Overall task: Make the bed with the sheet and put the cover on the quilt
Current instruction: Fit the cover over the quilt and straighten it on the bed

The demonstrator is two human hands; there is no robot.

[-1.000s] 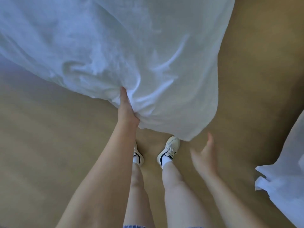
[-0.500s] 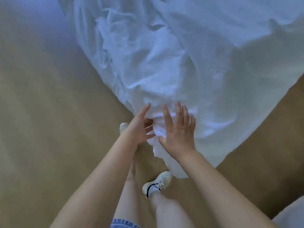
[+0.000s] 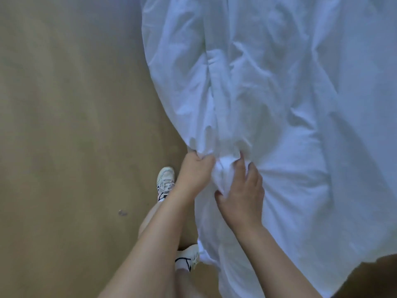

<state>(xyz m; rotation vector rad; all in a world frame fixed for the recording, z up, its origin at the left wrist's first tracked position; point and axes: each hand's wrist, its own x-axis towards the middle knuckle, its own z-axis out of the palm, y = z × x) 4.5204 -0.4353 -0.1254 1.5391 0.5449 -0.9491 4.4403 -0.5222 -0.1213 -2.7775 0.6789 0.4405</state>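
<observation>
Nearest me, my white lace-up sneakers point(image 3: 165, 179) stand on the tan wooden floor point(image 3: 64, 125). Just beyond them my left hand point(image 3: 196, 171) is clenched round a gathered edge of the crumpled white cotton cloth point(image 3: 279, 93). My right hand point(image 3: 242, 190), just beside it, grasps the same bunch. Whether it is the sheet or the quilt cover, I cannot tell. It spreads away ahead and to my right. I judge I'm hunting for a corner or opening, so next I should work along the edge without letting the bunch slip.
</observation>
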